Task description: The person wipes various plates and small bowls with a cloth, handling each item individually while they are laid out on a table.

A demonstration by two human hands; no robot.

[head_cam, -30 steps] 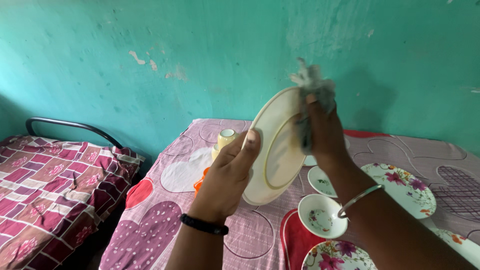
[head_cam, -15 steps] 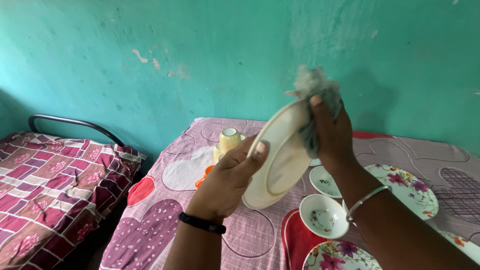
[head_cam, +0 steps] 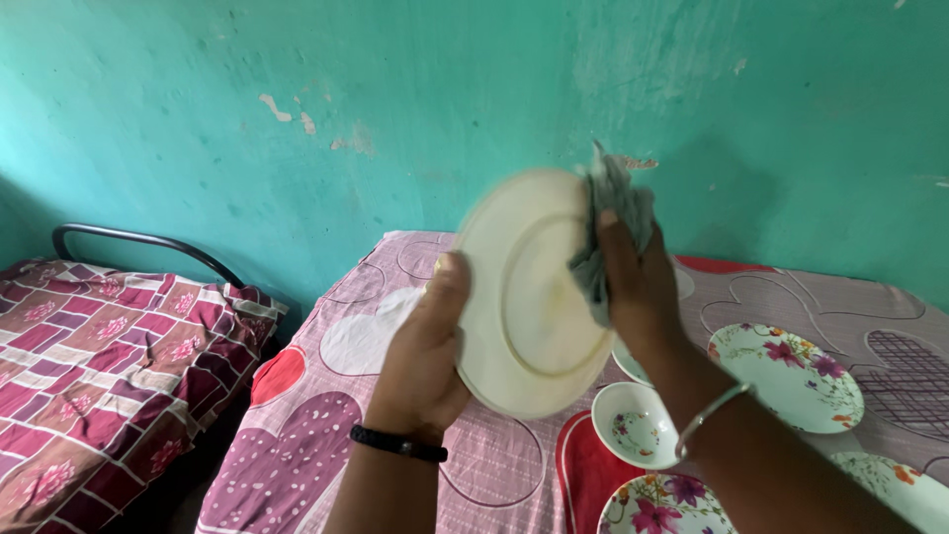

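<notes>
My left hand point(head_cam: 425, 351) grips the left rim of a cream plate point(head_cam: 524, 297), thumb on its face, holding it upright in the air. My right hand point(head_cam: 633, 282) presses a grey cloth point(head_cam: 603, 232) against the plate's right side. A black band circles my left wrist and a silver bangle hangs on my right forearm. Both hands are above a bed covered in a pink sheet with heart shapes point(head_cam: 326, 435).
On the sheet lie a floral plate point(head_cam: 786, 376), a small floral bowl point(head_cam: 633, 423), another floral plate point(head_cam: 662, 506) at the bottom edge and a further plate point(head_cam: 900, 485) at the right. A second bed with a maroon checked cover point(head_cam: 99, 366) stands left. A teal wall is behind.
The plate has turned so its face points more toward me and has moved slightly right. My right hand with the cloth has shifted along the plate's right side.
</notes>
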